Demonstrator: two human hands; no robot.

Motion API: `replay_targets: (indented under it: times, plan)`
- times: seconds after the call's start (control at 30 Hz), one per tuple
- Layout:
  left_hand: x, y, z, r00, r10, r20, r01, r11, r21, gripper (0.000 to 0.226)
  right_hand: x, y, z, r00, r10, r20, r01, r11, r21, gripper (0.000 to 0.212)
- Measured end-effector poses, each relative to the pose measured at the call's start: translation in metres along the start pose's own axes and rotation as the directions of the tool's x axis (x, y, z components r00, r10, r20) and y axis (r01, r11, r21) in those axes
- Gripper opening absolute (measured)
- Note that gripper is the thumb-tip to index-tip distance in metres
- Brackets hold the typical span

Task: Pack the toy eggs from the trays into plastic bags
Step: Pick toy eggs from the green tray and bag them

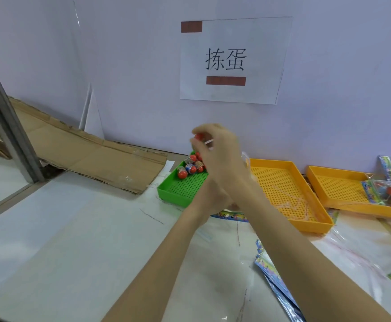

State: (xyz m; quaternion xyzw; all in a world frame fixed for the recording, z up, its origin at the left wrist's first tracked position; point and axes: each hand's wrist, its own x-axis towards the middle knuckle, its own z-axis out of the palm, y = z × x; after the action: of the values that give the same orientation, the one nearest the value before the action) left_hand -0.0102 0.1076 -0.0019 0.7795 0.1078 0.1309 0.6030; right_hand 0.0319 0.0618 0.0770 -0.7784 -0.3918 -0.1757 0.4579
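While the right hand [217,149] is raised above the green tray [180,191], its fingers are curled round a red toy egg [199,136], which shows only as a small patch between the fingertips. The left hand [209,198] sits lower, just under the right wrist, and is mostly hidden by it; I cannot tell whether it holds anything, though the printed edge of a plastic bag [230,215] peeks out below it and it may be gripping that. The two hands are close together, one above the other.

The rest of the eggs [191,167] lie heaped in the far corner of the green tray, touching one another. Just to the right stands a yellow tray [289,198] with no eggs in it, and beyond that a second yellow tray [336,187] carrying filled bags [389,189]. More flat bags [273,273] lie fanned on the desk [85,240] near the right forearm.

The main risk from here is the egg slipping: it is smooth and round, held only at the fingertips, and a loose pinch could drop it onto the desk, where it would likely roll away. If the bag's mouth is not held open beneath the right hand, the egg may strike the rim and bounce off. The forearm could also sweep the fanned bags.
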Motion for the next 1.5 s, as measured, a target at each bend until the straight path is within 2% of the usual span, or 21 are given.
replay_targets:
  times: [0.07, 0.1, 0.17, 0.27, 0.4, 0.53, 0.63, 0.73, 0.9, 1.03, 1.17, 1.3, 1.5]
  plan:
    - [-0.003, 0.006, -0.001, 0.993, 0.065, 0.101, -0.067, 0.998, 0.015, 0.01, -0.023, 0.005, -0.026, 0.979, -0.002, -0.206, 0.016, 0.997, 0.07, 0.022]
    - [-0.004, 0.008, -0.001, 0.988, 0.069, 0.139, -0.065, 0.997, -0.034, 0.004, -0.035, 0.01, -0.037, 0.96, 0.02, -0.278, 0.004, 0.996, 0.087, 0.022]
    - [-0.006, 0.008, 0.0, 0.978, 0.072, 0.198, -0.045, 0.989, -0.139, 0.014, -0.055, 0.027, -0.055, 0.933, 0.106, -0.345, -0.048, 0.984, 0.172, 0.024]
    - [-0.005, 0.009, 0.0, 0.971, 0.11, 0.212, -0.085, 0.989, -0.125, 0.024, -0.075, 0.049, -0.071, 0.901, 0.226, -0.37, -0.129, 0.955, 0.269, 0.023]
    - [-0.003, 0.009, -0.002, 0.968, 0.129, 0.217, -0.107, 0.988, -0.109, 0.018, -0.08, 0.065, -0.079, 0.915, 0.287, -0.283, -0.199, 0.933, 0.301, 0.023]
    - [-0.005, 0.009, -0.002, 0.958, 0.164, 0.237, -0.155, 0.986, -0.059, 0.016, -0.08, 0.062, -0.082, 0.952, 0.237, -0.193, -0.17, 0.935, 0.312, 0.015]
    - [-0.004, 0.008, -0.002, 0.951, 0.186, 0.246, -0.18, 0.982, -0.047, 0.012, -0.082, 0.062, -0.082, 0.968, 0.2, -0.153, -0.161, 0.959, 0.235, 0.011]
    - [-0.004, 0.007, -0.003, 0.956, 0.189, 0.222, -0.184, 0.982, -0.043, 0.012, -0.083, 0.067, -0.081, 0.964, 0.224, -0.144, -0.196, 0.962, 0.188, 0.009]
    - [-0.002, 0.007, -0.002, 0.963, 0.177, 0.203, -0.187, 0.982, 0.03, 0.033, -0.083, 0.072, -0.082, 0.944, 0.31, -0.108, -0.283, 0.936, 0.209, 0.019]
    - [-0.002, 0.011, 0.002, 0.943, 0.249, 0.221, -0.254, 0.967, -0.004, 0.046, -0.085, 0.074, -0.084, 0.949, 0.304, -0.084, -0.286, 0.942, 0.176, 0.019]
    - [-0.001, 0.011, 0.003, 0.934, 0.325, 0.151, -0.324, 0.946, -0.035, 0.033, -0.085, 0.073, -0.084, 0.955, 0.296, -0.008, -0.283, 0.92, 0.271, 0.012]
    - [0.0, 0.01, 0.002, 0.929, 0.346, 0.129, -0.347, 0.938, -0.022, 0.029, -0.086, 0.072, -0.084, 0.957, 0.281, 0.065, -0.287, 0.906, 0.31, 0.009]
    - [0.0, 0.004, 0.006, 0.915, 0.391, 0.104, -0.399, 0.913, 0.08, 0.028, -0.088, 0.071, -0.082, 0.977, 0.204, 0.066, -0.213, 0.964, 0.158, 0.012]
